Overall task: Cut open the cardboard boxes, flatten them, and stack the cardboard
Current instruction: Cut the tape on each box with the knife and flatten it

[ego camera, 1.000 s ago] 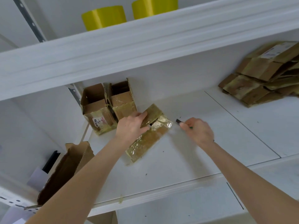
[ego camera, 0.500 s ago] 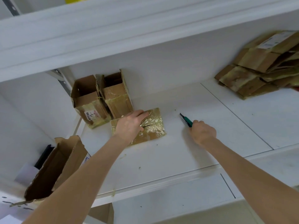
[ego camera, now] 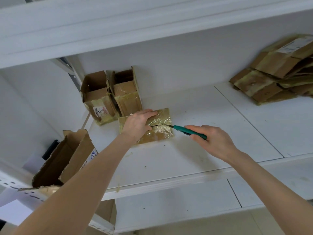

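At taped box [ego camera: 160,134], left hand [ego camera: 138,125] and knife [ego camera: 182,129]

One view on my feed: head-worn camera, wide-angle. It sits in front of the white shelf [ego camera: 194,155], above its board, near, facing forward and down onto it. The upper shelf [ego camera: 118,31] over it crosses the frame top; the white shelf's front edge rises rightward.

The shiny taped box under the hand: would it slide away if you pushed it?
Probably it slides easily: the taped box is wrapped in glossy tape on a smooth white shelf, maybe why the left hand presses it down. It looks light, being flat cardboard. Lying flat, it likely won't roll or tip.
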A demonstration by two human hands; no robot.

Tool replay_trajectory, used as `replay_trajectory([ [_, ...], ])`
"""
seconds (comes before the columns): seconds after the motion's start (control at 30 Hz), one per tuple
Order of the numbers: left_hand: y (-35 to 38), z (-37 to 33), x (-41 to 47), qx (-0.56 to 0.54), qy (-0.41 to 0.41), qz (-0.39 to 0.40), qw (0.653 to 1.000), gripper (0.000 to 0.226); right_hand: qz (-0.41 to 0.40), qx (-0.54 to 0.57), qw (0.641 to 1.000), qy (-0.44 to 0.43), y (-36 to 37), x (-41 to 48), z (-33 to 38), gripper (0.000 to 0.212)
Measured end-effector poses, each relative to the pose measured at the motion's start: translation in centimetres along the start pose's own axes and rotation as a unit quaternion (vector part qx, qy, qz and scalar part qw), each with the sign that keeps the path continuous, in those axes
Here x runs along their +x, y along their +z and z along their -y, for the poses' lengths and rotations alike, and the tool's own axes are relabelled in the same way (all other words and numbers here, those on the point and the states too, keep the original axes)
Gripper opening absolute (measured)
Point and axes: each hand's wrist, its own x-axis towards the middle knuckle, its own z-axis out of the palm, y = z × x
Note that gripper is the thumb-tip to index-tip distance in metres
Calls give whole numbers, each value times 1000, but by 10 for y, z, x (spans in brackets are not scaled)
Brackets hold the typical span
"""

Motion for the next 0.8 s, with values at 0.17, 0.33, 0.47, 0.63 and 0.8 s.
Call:
replay_trajectory([
  [0.17, 0, -3, -1, 4, -9, 4, 1000, 71, 17, -144, 989, -39, -4, 13, 13, 38],
  [0.33, 1, -6, -1, 24, -8, -5, 1000, 68, 20, -179, 983, -16, 1, 23, 17, 41],
  [0.47, 1, -6, -1, 34, -9, 2, 999, 63, 20, -173, 985, 14, 2, 24, 11, 40],
  [0.63, 1, -8, 2, 41, -14, 7, 999, 60, -1, -169, 985, 22, -1, 26, 6, 40],
  [0.8, 0, -7, 5, 57, -16, 26, 998, 60, -15, -178, 983, 30, 0, 27, 3, 41],
])
